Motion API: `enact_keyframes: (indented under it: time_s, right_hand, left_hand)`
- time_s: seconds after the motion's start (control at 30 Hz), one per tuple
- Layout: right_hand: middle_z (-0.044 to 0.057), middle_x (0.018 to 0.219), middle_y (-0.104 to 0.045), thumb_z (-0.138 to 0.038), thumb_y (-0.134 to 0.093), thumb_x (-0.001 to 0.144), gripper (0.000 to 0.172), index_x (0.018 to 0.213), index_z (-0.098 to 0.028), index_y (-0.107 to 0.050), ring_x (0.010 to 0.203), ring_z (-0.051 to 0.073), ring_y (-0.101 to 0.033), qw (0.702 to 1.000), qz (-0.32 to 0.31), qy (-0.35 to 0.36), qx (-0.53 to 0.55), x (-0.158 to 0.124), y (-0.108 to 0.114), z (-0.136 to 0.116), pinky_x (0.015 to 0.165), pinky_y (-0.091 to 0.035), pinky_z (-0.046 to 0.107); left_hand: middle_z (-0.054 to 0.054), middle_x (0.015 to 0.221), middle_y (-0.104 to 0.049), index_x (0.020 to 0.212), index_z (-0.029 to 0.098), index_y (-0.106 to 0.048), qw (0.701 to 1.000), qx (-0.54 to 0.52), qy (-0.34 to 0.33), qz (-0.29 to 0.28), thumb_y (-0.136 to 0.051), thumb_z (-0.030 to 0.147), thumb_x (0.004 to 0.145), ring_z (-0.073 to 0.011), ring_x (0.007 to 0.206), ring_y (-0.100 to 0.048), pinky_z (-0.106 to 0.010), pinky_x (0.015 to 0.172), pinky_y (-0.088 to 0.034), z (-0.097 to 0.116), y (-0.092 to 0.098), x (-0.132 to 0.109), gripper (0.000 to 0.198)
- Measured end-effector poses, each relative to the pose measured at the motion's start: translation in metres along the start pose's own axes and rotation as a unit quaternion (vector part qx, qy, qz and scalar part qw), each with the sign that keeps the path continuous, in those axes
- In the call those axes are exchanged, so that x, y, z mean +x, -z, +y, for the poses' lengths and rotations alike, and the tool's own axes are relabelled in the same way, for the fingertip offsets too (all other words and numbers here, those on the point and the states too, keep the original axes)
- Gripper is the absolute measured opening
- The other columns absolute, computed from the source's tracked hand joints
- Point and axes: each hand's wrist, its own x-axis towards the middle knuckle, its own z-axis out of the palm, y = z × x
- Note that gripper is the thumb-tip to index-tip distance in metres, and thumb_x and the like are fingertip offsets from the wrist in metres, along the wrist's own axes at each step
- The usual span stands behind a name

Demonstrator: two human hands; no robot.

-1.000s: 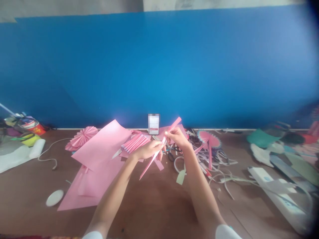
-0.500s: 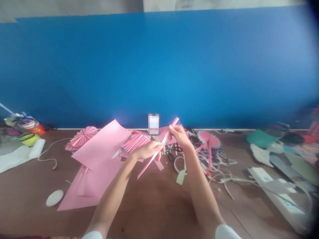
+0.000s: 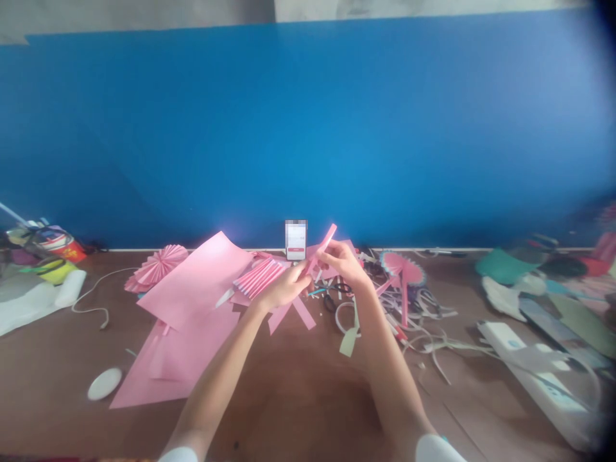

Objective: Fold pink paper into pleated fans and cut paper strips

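Observation:
My left hand [image 3: 283, 287] and my right hand [image 3: 341, 263] meet above the brown tabletop, both pinching a long pink paper strip [image 3: 325, 239]. Its upper end sticks up past my right fingers, and its middle is hidden by my hands. Just left of my left hand lies a pleated pink-and-white paper strip [image 3: 258, 278], on large pink paper sheets [image 3: 192, 285]. Black-handled scissors [image 3: 332, 298] lie below my right hand, beside a loose pink paper piece [image 3: 303, 313].
A phone [image 3: 296, 240] leans against the blue wall [image 3: 308, 128]. A pink paper rosette [image 3: 158, 268] sits at left, a pink paper fan [image 3: 403, 269] among paper scraps [image 3: 423, 308] at right. A white disc [image 3: 104, 384] lies front left; coloured paper and a white power strip [image 3: 529, 372] lie far right.
The strip's upper end has swung left and its tilt has changed. My hands have drawn closer together and moved slightly left, and the strip's lower end no longer shows as before.

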Motion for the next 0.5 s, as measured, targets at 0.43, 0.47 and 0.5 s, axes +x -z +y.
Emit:
enact_keyframes:
  time_s: [0.43, 0.47, 0.5]
  right_hand:
    - [0.001, 0.073, -0.066, -0.048, -0.075, 0.084, 0.035, 0.096, -0.016, -0.067, 0.060, 0.011, -0.053, 0.999, -0.033, 0.018, 0.002, 0.0009, -0.0060, -0.0018, 0.058, -0.043, 0.025]
    - [0.001, 0.073, -0.066, -0.048, -0.075, 0.084, 0.035, 0.095, -0.016, -0.066, 0.060, 0.011, -0.054, 0.999, -0.034, 0.017, 0.002, 0.0010, -0.0071, -0.0026, 0.058, -0.043, 0.025]
    - [0.001, 0.073, -0.066, -0.048, -0.076, 0.083, 0.035, 0.094, -0.016, -0.066, 0.060, 0.011, -0.054, 0.999, -0.032, 0.017, 0.003, 0.0011, -0.0082, -0.0030, 0.058, -0.043, 0.024]
  left_hand:
    - [0.003, 0.059, -0.057, 0.093, 0.018, -0.061, 0.991, -0.025, -0.067, 0.109, -0.045, 0.057, 0.099, -0.0115, 0.053, -0.057, -0.023, 0.053, -0.044, 0.0000, 0.0049, 0.0032, 0.042]
    - [0.002, 0.060, -0.058, 0.093, 0.018, -0.061, 0.991, -0.023, -0.068, 0.111, -0.046, 0.057, 0.099, -0.0120, 0.053, -0.058, -0.023, 0.053, -0.045, 0.0004, 0.0048, 0.0033, 0.042]
    - [0.002, 0.060, -0.059, 0.092, 0.017, -0.062, 0.991, -0.021, -0.069, 0.112, -0.047, 0.057, 0.098, -0.0125, 0.054, -0.059, -0.023, 0.053, -0.046, 0.0005, 0.0048, 0.0034, 0.042]
